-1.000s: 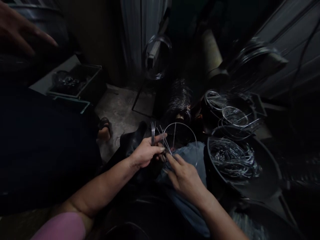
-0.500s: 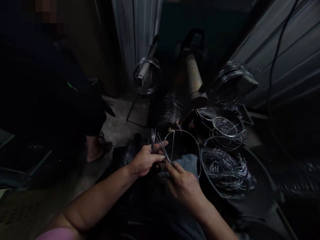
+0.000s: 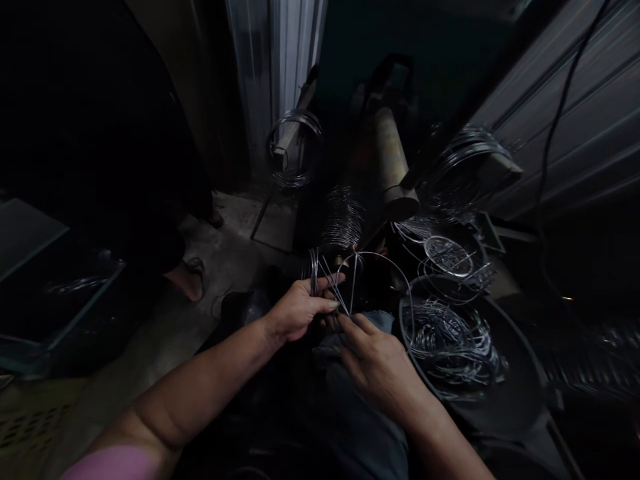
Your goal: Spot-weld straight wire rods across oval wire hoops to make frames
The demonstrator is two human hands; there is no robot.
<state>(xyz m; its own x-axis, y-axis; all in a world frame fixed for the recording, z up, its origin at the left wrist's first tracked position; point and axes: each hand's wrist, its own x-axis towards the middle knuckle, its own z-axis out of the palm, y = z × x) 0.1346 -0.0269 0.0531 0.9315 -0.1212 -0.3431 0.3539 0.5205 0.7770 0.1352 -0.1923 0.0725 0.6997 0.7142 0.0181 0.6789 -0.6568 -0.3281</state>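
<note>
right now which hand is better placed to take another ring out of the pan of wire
Probably the right hand: it sits beside the pan, while the left hand has its grip on a ring bundle farther away.

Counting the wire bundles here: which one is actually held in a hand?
The small upright bundle of rings gripped in the left hand; the hanging coil behind and the heap in the black basin are in no hand.

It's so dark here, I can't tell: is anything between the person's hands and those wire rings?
Nothing visible. The left hand grips the bundle of wire rings directly, and the right hand touches the wire loop beside it with its fingertips, bare skin on wire.
</note>
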